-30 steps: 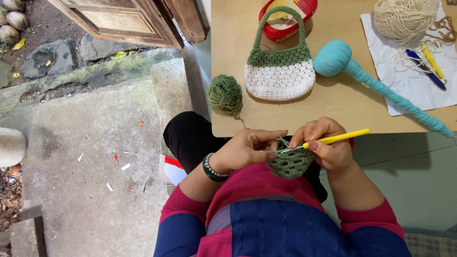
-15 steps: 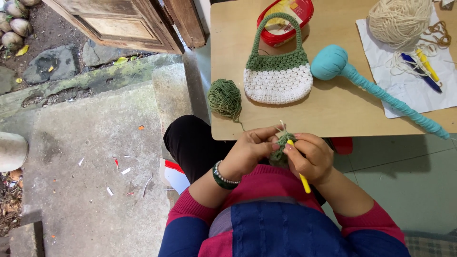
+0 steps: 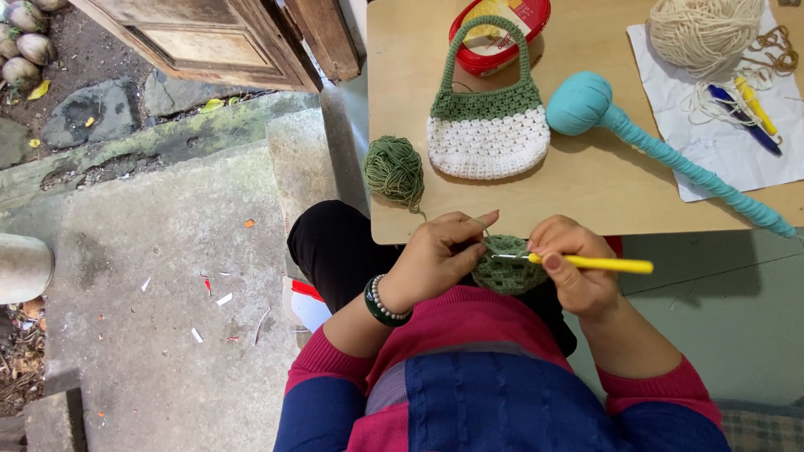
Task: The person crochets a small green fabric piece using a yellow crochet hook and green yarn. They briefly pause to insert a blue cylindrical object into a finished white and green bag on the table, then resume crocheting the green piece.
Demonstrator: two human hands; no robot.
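My left hand [image 3: 440,255] pinches the edge of a small round green crochet piece [image 3: 507,272] held over my lap, below the table's front edge. My right hand [image 3: 574,264] grips a yellow crochet hook [image 3: 599,264] lying level, its metal tip at the piece and its handle pointing right. A thin green strand runs up from the piece to a green yarn ball [image 3: 394,172] at the left edge of the wooden table [image 3: 586,197].
On the table lie a green-and-white crocheted bag [image 3: 488,125], a red tub [image 3: 498,29], a teal wrapped club-shaped object [image 3: 662,151], and white paper [image 3: 720,142] bearing a cream yarn ball [image 3: 705,33] and pens. Concrete ground, stones and a wooden door frame lie to the left.
The hook swung from pointing down to lying level with its handle to the right. Both hands stay on the green piece, which shows more between them.
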